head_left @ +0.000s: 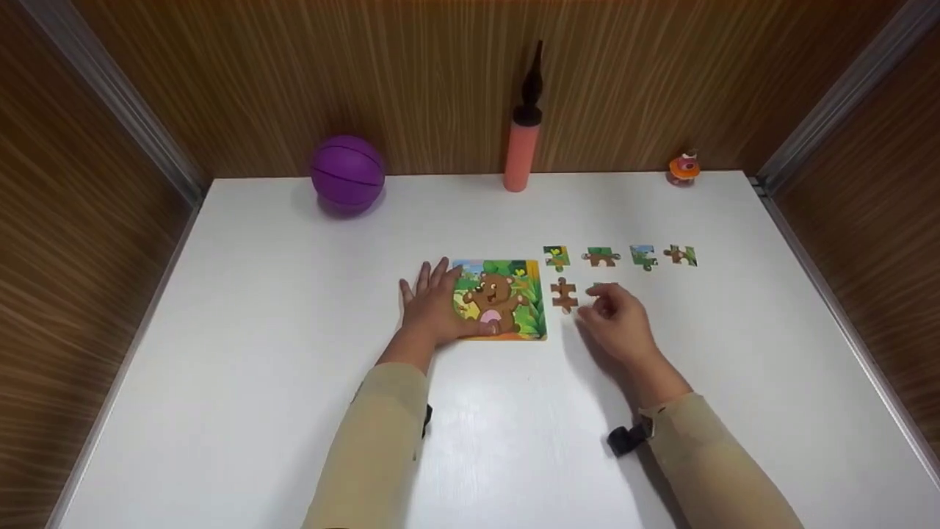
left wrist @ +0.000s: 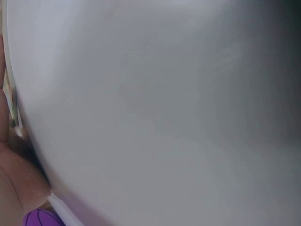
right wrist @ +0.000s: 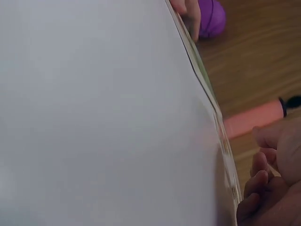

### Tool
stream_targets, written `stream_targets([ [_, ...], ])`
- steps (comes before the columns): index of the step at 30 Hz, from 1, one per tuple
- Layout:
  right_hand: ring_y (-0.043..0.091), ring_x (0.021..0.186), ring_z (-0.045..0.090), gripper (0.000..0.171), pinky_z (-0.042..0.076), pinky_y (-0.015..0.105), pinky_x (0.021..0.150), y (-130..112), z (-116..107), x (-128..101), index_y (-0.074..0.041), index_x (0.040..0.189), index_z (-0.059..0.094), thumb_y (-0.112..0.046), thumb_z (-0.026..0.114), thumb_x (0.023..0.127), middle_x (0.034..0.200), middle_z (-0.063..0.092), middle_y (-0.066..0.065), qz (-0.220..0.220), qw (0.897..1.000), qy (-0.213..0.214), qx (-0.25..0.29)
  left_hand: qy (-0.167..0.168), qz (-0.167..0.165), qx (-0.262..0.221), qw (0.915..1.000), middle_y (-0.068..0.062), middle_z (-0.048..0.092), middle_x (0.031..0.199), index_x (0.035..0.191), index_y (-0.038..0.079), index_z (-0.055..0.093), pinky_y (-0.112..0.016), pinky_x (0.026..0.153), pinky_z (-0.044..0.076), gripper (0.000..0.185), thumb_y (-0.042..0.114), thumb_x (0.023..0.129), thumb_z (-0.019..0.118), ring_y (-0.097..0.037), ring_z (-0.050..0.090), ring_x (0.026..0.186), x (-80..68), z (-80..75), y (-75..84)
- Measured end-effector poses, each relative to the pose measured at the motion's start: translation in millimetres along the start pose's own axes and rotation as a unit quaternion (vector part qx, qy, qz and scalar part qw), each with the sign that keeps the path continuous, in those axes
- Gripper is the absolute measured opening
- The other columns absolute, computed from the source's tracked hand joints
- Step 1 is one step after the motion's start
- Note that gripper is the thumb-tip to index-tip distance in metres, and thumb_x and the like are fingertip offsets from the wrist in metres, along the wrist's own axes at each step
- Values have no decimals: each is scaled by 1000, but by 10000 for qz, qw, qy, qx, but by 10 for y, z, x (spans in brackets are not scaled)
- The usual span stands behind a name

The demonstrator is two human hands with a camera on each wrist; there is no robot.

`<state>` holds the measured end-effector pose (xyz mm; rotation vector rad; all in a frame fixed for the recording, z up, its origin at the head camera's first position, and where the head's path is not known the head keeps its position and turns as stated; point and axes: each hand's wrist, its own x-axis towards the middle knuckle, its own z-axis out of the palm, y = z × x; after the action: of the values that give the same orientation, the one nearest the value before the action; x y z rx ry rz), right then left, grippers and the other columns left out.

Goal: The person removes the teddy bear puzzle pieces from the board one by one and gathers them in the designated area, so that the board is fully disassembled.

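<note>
On my head view, my left hand [head_left: 435,307] lies flat with straight fingers pressing the left side of the square cardboard bear puzzle board [head_left: 507,297], which sits near the middle of the white table [head_left: 257,330]. My right hand [head_left: 617,319] is at the board's 3 o'clock, fingers curled down over a puzzle piece mostly hidden beneath them; I cannot tell whether they actually pinch it. A brown jigsaw piece [head_left: 564,294] lies loose between the board and that hand, just beside the fingertips. At the hand's 12 o'clock a row of four loose green-and-brown pieces [head_left: 620,256] is spread out. Far back stand a purple ball [head_left: 347,173] at 11 o'clock, a pink hand pump [head_left: 520,150] at 12 and a small orange toy [head_left: 684,168] at 1 o'clock. Both wrist views show mostly blurred white table.
</note>
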<state>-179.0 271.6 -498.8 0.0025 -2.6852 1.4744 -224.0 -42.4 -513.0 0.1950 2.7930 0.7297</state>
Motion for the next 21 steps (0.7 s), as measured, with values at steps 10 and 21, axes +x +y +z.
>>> stream_targets([
  [10, 22, 82, 52, 35, 43, 28, 69, -213, 360, -132, 2, 127, 66, -2, 75, 93, 91, 60, 9, -229, 9971, -725, -8, 73, 59, 4, 10000, -3, 5, 179, 171, 21, 24, -64, 124, -14, 134, 82, 66, 83, -31, -8, 163, -31, -24, 23],
  [21, 24, 87, 55, 52, 44, 41, 76, -333, 493, -120, -5, 146, 61, -17, 75, 98, 96, 62, 8, 111, 9798, -1229, -1575, 19, 10, 66, 10000, -2, 5, 179, 171, 23, 22, -63, 124, -14, 137, 85, 65, 82, -29, -8, 163, -10, -12, 12],
])
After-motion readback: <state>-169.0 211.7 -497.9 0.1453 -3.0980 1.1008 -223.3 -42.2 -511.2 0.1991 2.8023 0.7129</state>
